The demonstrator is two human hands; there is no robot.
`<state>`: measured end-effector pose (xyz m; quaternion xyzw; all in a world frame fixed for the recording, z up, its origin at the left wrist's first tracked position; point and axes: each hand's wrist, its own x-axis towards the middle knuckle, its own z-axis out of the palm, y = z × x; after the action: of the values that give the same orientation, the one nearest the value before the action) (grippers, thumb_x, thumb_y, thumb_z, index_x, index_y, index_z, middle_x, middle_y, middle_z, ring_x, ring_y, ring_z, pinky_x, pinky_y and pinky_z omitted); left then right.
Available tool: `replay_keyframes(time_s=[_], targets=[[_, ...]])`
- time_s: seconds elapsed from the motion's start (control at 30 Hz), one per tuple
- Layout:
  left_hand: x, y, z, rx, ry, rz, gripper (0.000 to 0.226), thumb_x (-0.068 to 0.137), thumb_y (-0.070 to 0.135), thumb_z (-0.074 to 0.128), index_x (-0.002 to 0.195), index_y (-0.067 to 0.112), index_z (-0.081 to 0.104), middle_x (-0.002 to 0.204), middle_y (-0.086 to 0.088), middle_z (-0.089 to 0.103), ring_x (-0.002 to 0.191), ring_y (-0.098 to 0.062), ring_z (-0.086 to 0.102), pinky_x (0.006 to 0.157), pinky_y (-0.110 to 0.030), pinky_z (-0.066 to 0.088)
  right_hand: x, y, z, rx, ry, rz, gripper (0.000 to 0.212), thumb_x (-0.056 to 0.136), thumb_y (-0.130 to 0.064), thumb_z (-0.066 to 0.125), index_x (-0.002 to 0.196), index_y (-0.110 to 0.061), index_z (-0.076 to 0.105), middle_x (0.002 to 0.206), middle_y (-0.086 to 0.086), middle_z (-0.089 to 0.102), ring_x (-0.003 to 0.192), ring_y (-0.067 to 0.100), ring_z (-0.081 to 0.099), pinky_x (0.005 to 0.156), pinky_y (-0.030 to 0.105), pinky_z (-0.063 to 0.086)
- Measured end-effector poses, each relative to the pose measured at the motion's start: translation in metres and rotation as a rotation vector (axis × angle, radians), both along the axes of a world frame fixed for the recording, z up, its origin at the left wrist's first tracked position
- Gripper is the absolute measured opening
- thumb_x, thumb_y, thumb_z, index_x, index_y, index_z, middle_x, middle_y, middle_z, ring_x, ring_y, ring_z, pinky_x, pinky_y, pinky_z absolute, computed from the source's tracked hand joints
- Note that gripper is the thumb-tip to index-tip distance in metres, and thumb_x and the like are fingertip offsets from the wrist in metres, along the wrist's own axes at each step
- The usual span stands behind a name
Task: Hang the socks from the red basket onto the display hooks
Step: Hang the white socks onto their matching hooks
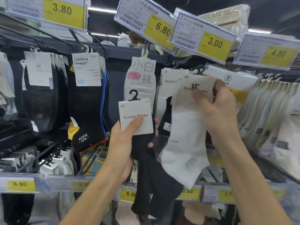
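Left hand (125, 135) clamps black socks (154, 176), right hand (222, 108) pinches white socks (183, 143), both by stiff card headers (136, 116); fabric likely light, floppy.

I am watching the black Kunao socks (155, 181) dangling upright under their white card, hanger unhooked; the white Kunao socks (183, 143) are tilting just beside the hung Kunao pairs (168, 85).

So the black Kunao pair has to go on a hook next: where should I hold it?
Pinch the flat white card from below, thumb in front, as the left hand does. The black sock under it hangs limp, and the black plastic hanger on top is free.
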<state>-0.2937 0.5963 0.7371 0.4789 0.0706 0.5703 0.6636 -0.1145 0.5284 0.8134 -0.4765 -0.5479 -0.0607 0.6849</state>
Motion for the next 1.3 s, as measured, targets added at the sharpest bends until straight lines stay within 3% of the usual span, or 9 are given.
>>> replay_keyframes(time_s=[0.23, 0.37, 0.5, 0.63, 0.73, 0.83, 0.97, 1.13, 1.3], targets=[[0.0, 0.003, -0.002, 0.08, 0.092, 0.008, 0.019, 0.089, 0.029, 0.064, 0.099, 0.016, 0.074, 0.093, -0.017, 0.076, 0.048, -0.02, 0.062, 0.035, -0.02, 0.04, -0.001, 0.028, 0.022, -0.023, -0.059, 0.026, 0.052, 0.095, -0.005, 0.06, 0.144, -0.013, 0.043, 0.104, -0.018, 0.065, 0.09, -0.014, 0.064, 0.076, 0.008, 0.049], [0.0, 0.004, -0.002, 0.088, 0.093, -0.015, 0.015, 0.092, 0.027, 0.064, 0.095, 0.019, 0.075, 0.093, -0.016, 0.076, 0.044, -0.019, 0.059, 0.034, -0.019, 0.038, 0.0, 0.04, 0.022, -0.08, -0.1, 0.02, 0.059, 0.096, -0.009, 0.061, 0.149, -0.011, 0.037, 0.113, -0.018, 0.061, 0.097, -0.013, 0.063, 0.086, 0.015, 0.053], [0.001, 0.003, -0.001, 0.058, 0.091, -0.012, 0.018, 0.088, 0.029, 0.065, 0.098, 0.016, 0.075, 0.095, -0.018, 0.076, 0.046, -0.021, 0.061, 0.034, -0.019, 0.04, 0.005, 0.047, 0.021, -0.176, -0.16, -0.028, 0.067, 0.096, -0.017, 0.063, 0.154, -0.017, 0.028, 0.148, 0.007, 0.049, 0.13, 0.014, 0.052, 0.108, 0.036, 0.046], [0.002, 0.001, 0.0, 0.037, 0.062, -0.038, 0.025, 0.088, 0.026, 0.068, 0.109, 0.012, 0.072, 0.101, -0.021, 0.076, 0.068, -0.03, 0.073, 0.047, -0.029, 0.054, -0.002, 0.04, 0.016, -0.179, -0.207, -0.196, 0.074, 0.096, -0.026, 0.063, 0.156, -0.016, 0.021, 0.154, 0.008, 0.04, 0.139, 0.016, 0.04, 0.117, 0.039, 0.034], [0.003, 0.0, -0.001, 0.042, 0.047, -0.061, 0.039, 0.085, 0.027, 0.068, 0.122, 0.012, 0.067, 0.112, -0.021, 0.074, 0.1, -0.037, 0.073, 0.08, -0.041, 0.062, -0.021, 0.019, -0.007, 0.098, -0.338, -0.388, 0.067, 0.098, -0.026, 0.058, 0.154, -0.006, 0.025, 0.152, 0.01, 0.037, 0.142, 0.02, 0.033, 0.119, 0.038, 0.028], [0.005, -0.003, 0.002, 0.121, 0.093, -0.033, 0.039, 0.083, 0.034, 0.069, 0.12, 0.018, 0.07, 0.116, -0.014, 0.074, 0.111, -0.033, 0.07, 0.096, -0.045, 0.056, -0.037, 0.001, -0.031, 0.21, -0.434, -0.262, 0.055, 0.098, -0.027, 0.057, 0.147, -0.01, 0.039, 0.144, 0.0, 0.05, 0.137, 0.013, 0.043, 0.113, 0.026, 0.034], [0.013, -0.009, 0.009, 0.22, 0.103, -0.072, 0.029, 0.088, 0.03, 0.068, 0.116, 0.026, 0.072, 0.115, -0.004, 0.076, 0.109, -0.021, 0.071, 0.087, -0.029, 0.059, -0.042, -0.009, -0.03, -0.015, -0.217, 0.103, 0.053, 0.091, -0.025, 0.069, 0.139, -0.03, 0.048, 0.104, -0.013, 0.071, 0.104, 0.002, 0.066, 0.086, 0.01, 0.047], [0.019, -0.008, 0.014, 0.289, 0.106, -0.125, 0.034, 0.088, 0.02, 0.063, 0.122, 0.024, 0.065, 0.12, -0.003, 0.074, 0.113, -0.019, 0.069, 0.083, -0.025, 0.058, -0.023, -0.014, -0.012, 0.096, -0.065, 0.17, 0.035, 0.091, -0.012, 0.068, 0.121, -0.03, 0.062, 0.084, -0.006, 0.072, 0.082, 0.009, 0.069, 0.075, 0.023, 0.054], [0.022, -0.006, 0.015, 0.335, 0.151, -0.143, 0.031, 0.09, 0.018, 0.062, 0.12, 0.026, 0.064, 0.116, -0.004, 0.076, 0.105, -0.02, 0.073, 0.073, -0.026, 0.06, -0.016, -0.012, -0.009, 0.126, 0.01, 0.119, 0.029, 0.092, -0.017, 0.065, 0.113, -0.036, 0.067, 0.089, -0.007, 0.067, 0.08, 0.011, 0.07, 0.069, 0.036, 0.06]])
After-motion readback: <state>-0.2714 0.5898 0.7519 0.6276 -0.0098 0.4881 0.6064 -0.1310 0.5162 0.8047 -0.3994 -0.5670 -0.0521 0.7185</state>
